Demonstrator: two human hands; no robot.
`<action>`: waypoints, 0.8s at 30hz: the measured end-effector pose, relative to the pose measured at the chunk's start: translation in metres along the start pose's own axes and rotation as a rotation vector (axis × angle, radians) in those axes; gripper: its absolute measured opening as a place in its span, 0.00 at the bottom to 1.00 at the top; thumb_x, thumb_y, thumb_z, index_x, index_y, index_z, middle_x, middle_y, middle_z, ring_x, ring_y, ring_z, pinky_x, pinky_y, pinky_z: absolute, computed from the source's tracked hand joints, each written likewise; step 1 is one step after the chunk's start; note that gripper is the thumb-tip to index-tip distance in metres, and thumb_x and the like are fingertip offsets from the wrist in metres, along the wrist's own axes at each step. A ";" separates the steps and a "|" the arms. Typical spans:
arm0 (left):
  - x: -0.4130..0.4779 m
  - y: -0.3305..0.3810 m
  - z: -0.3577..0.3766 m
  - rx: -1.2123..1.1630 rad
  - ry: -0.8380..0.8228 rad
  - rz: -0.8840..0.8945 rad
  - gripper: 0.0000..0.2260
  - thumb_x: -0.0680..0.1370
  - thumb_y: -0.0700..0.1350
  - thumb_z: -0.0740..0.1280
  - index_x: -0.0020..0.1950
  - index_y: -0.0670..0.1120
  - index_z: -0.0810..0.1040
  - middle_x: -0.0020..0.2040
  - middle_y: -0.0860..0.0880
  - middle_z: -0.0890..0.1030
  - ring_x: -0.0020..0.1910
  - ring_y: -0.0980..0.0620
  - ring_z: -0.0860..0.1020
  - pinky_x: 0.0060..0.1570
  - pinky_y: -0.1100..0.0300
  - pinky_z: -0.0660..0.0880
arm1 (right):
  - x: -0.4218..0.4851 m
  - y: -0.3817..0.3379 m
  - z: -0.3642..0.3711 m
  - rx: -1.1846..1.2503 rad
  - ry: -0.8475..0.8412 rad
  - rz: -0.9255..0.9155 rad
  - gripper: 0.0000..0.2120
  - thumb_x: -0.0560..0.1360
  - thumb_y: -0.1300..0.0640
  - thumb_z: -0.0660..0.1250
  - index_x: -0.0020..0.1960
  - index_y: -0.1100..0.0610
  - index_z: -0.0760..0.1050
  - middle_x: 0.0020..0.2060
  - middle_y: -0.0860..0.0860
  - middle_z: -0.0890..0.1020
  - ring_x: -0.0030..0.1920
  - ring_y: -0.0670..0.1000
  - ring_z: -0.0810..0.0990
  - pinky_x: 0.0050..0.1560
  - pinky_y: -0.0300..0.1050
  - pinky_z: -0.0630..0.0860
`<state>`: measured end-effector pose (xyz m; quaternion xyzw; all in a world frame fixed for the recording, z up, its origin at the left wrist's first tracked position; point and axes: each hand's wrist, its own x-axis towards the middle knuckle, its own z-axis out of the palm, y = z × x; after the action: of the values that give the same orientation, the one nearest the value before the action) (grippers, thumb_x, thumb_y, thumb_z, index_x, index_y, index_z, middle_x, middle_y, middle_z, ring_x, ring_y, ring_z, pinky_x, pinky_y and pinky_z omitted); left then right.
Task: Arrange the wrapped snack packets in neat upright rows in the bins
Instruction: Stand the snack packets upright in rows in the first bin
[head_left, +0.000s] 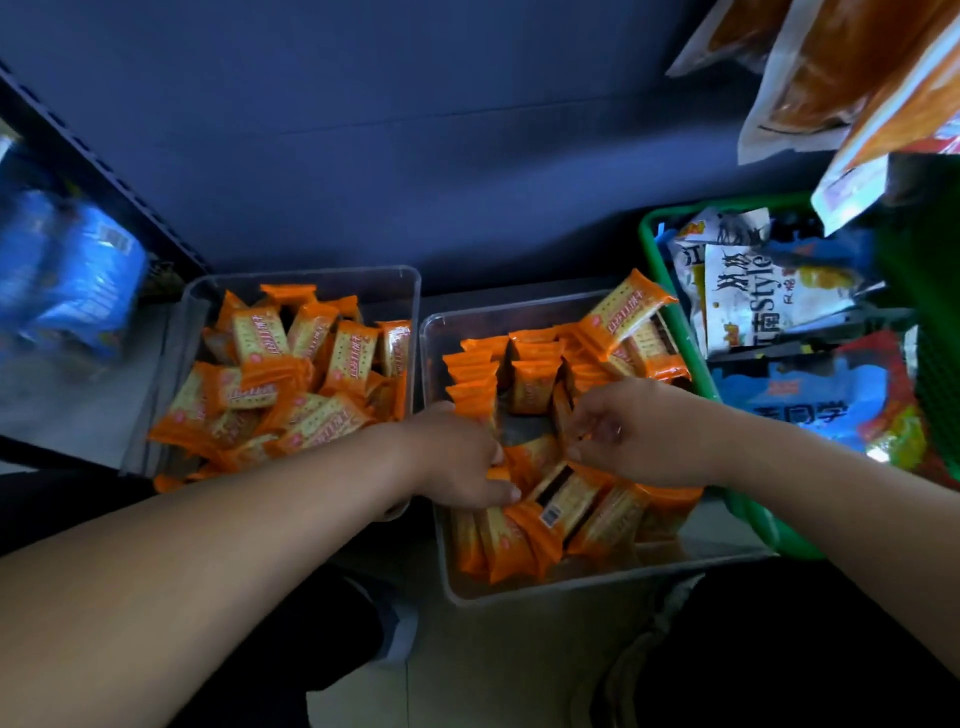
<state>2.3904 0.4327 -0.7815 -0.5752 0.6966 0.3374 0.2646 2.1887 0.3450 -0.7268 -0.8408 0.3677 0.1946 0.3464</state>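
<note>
Two clear plastic bins stand side by side. The left bin (306, 278) holds a loose heap of orange-wrapped snack packets (291, 374). In the right bin (587, 584) some packets stand upright in a row (475, 376) along its left wall, while others lie tumbled at the near end (571, 512). My left hand (457, 457) reaches into the right bin and pinches an orange packet (530, 457) at its middle. My right hand (631, 431) meets it from the right, fingers curled and pinching the same packet's other edge.
A green basket (655, 244) full of mixed snack bags stands right of the bins. Large orange bags (857, 83) hang at the top right. Blue packages (67, 275) lie on a shelf at the left. A dark blue wall rises behind.
</note>
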 end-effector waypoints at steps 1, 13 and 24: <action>-0.001 0.000 -0.002 -0.033 0.002 0.012 0.27 0.81 0.69 0.58 0.65 0.51 0.80 0.60 0.50 0.82 0.66 0.46 0.76 0.77 0.45 0.58 | 0.001 0.003 -0.002 -0.030 -0.010 -0.009 0.09 0.79 0.43 0.68 0.56 0.46 0.79 0.46 0.40 0.75 0.53 0.47 0.77 0.59 0.46 0.77; -0.047 -0.014 -0.041 -0.849 0.410 -0.044 0.18 0.72 0.52 0.82 0.59 0.53 0.84 0.56 0.56 0.86 0.55 0.54 0.84 0.63 0.48 0.79 | 0.012 0.004 -0.013 0.468 -0.072 -0.073 0.23 0.72 0.48 0.79 0.66 0.47 0.78 0.56 0.44 0.84 0.56 0.44 0.84 0.62 0.46 0.80; -0.041 -0.011 -0.052 -1.555 0.476 0.065 0.10 0.83 0.44 0.67 0.61 0.43 0.83 0.56 0.42 0.87 0.57 0.43 0.86 0.60 0.47 0.81 | 0.007 0.004 -0.016 0.910 -0.106 -0.051 0.12 0.80 0.61 0.69 0.63 0.56 0.80 0.51 0.53 0.88 0.53 0.52 0.88 0.48 0.41 0.83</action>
<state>2.4105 0.4172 -0.7192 -0.6302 0.3171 0.6009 -0.3758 2.1913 0.3275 -0.7215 -0.6009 0.3767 0.0476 0.7034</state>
